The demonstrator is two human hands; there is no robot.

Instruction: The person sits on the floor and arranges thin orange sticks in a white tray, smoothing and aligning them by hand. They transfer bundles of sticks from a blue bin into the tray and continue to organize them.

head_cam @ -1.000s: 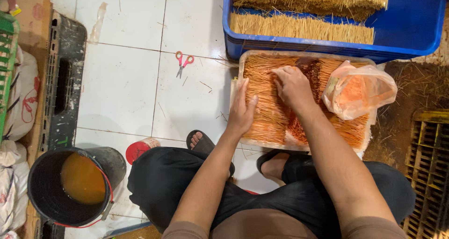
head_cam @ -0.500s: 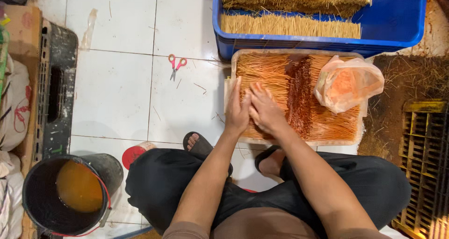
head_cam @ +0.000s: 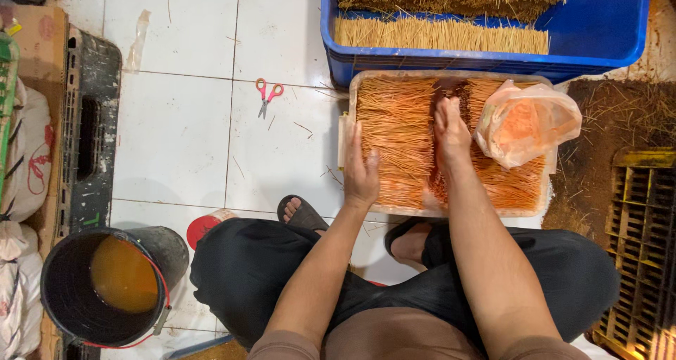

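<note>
My right hand (head_cam: 451,131) has slid from beside my left hand (head_cam: 360,168) toward two o'clock, both now flat with fingers open, gripping nothing, spreading the thin orange-dusted sticks (head_cam: 394,128) in the shallow pale rectangular tray (head_cam: 350,103) at twelve o'clock.

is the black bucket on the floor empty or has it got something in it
Not empty. The black bucket stands upright on the floor beside the person's knee, and an orange-brown liquid covers its bottom, well below the rim.
</note>
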